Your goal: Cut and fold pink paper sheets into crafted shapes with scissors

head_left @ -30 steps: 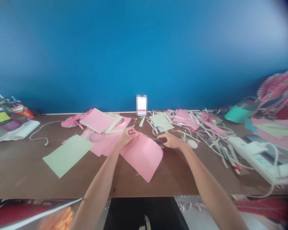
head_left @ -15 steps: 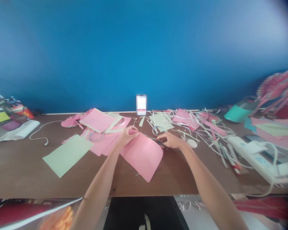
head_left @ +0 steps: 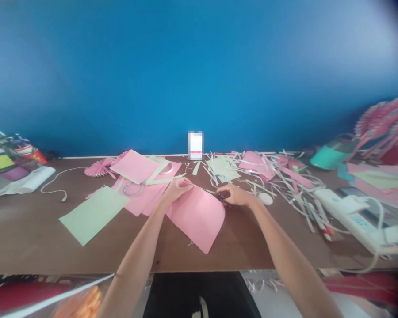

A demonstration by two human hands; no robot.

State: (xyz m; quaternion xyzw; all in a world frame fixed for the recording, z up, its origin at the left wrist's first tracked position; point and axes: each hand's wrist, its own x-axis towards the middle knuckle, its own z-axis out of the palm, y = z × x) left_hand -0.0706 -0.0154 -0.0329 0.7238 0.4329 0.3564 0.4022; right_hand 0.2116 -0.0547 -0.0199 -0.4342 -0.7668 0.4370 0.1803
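Observation:
A sheet of pink paper [head_left: 199,216] is raised in front of me, its near corner hanging down toward the table's front. My left hand [head_left: 177,189] pinches its upper left corner. In my right hand [head_left: 230,194], closed around the handles, is a pair of dark scissors [head_left: 223,198]. The blades lie along the paper's upper right edge, partly hidden by the sheet and my fingers. Left of my left hand lie more pink sheets [head_left: 132,205] and a pale green sheet [head_left: 94,214].
Paper strips [head_left: 252,170] are heaped at the back right beside a white power strip [head_left: 358,221]. A teal container [head_left: 331,154] and pink paper fans [head_left: 381,117] stand farther right. A phone-like screen [head_left: 195,145], blurred, leans against the blue wall [head_left: 199,66]. A white cable [head_left: 53,181] lies left.
The hands have hardly moved. The pink sheet's near corner has shifted slightly down and right, and the scissor blades show less above its edge.

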